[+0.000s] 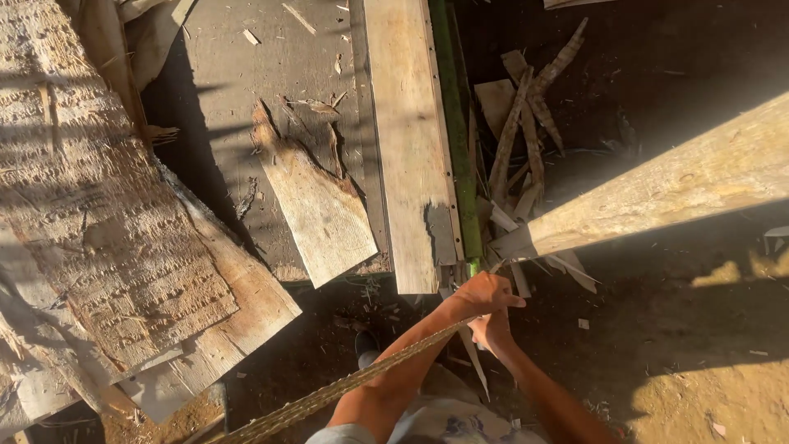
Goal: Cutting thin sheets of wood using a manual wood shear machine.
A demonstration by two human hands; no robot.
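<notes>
Both hands [489, 308] grip wood strip [345, 390] beside plank [657, 193].

Both arms are bare from the wrists up to above the elbows, with no sleeves reaching the forearms, and sunlight falls along them. The left hand [485, 293] and the right hand [491, 330] are bare as well: no gloves, rings or watch show on either. At the bottom edge of the view, a light grey short-sleeved shirt with a dark bluish pattern [436, 426] covers the chest, and its sleeve hem [341, 433] ends at the left upper arm. Below the arms, in the shade, a dark rounded shoe toe [366, 345] shows; its material is too dim to make out.
</notes>
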